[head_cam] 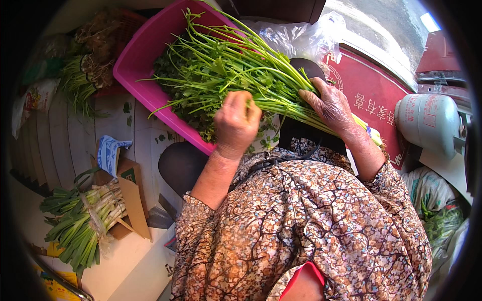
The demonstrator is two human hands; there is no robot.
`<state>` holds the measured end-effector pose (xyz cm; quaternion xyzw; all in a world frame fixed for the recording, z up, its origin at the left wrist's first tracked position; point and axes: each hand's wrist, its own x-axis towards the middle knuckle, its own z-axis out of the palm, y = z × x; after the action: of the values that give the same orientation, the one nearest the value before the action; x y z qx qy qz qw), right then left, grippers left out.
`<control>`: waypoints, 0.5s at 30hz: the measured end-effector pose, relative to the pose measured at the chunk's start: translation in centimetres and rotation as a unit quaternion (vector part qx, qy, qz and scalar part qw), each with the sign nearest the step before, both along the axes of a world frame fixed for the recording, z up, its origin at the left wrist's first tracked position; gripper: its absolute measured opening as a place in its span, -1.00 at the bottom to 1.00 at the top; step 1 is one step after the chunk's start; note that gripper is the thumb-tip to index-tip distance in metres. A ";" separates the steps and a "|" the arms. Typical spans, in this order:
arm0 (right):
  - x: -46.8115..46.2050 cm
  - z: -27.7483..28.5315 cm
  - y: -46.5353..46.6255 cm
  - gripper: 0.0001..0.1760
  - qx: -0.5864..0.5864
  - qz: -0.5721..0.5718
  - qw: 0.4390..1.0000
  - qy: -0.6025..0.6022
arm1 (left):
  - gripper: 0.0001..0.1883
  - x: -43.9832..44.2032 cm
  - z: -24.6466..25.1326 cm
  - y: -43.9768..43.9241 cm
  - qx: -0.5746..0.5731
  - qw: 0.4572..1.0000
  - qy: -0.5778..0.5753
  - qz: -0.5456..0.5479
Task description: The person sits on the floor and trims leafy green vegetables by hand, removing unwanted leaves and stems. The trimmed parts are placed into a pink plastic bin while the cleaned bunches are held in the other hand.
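A large bundle of celery [263,81] with long green stalks and leaves lies slanting across my lap, its leafy end over a pink plastic tub [130,69]. My right hand [331,105] is closed around the stalks toward their root end, where a purple band shows. Over the leafy part, my left hand [239,122] has its fingers curled; blur hides whether a leaf or stem is between them. Dark green leaves fill part of the tub under the bundle. Loose leaf bits lie near my knees.
Leeks [83,222] and a cardboard box [135,199] are on the floor at lower left. Rooted greens [81,79] lie at upper left. A red doormat [361,75], a gas cylinder [427,118] and a clear plastic bag [297,37] are at the right and top.
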<state>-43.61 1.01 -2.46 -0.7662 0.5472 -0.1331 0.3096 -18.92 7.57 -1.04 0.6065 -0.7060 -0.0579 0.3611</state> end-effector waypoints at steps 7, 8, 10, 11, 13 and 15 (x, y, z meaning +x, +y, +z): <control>0.2 0.2 0.1 -0.46 -0.008 0.001 1.000 -0.001 | -0.87 0.0 1.6 -2.0 0.089 0.983 0.151 -0.052; 0.3 0.3 0.3 -0.47 -0.009 0.001 1.000 0.001 | -0.84 -0.6 1.6 -2.5 0.101 0.986 0.125 -0.037; 0.4 0.4 0.5 -0.49 -0.011 -0.002 1.000 0.013 | -0.82 -1.5 1.6 -3.3 0.111 0.993 0.028 -0.021; 0.3 0.5 0.5 -0.49 -0.014 -0.004 1.000 0.012 | -0.83 -1.8 1.5 -3.4 0.157 0.987 -0.006 -0.012; 0.4 0.6 0.7 -0.49 -0.024 -0.004 1.000 0.010 | -0.87 -2.1 1.2 -3.8 0.138 0.989 -0.050 -0.034; 0.4 0.7 0.7 -0.51 -0.013 -0.004 1.000 0.014 | -0.88 -1.9 0.8 -3.6 0.107 0.991 -0.072 -0.048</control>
<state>-43.16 1.69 -1.80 -0.7699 0.5524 -0.1312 0.2913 -20.83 3.93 -0.26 0.6099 -0.7479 -0.1061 0.2396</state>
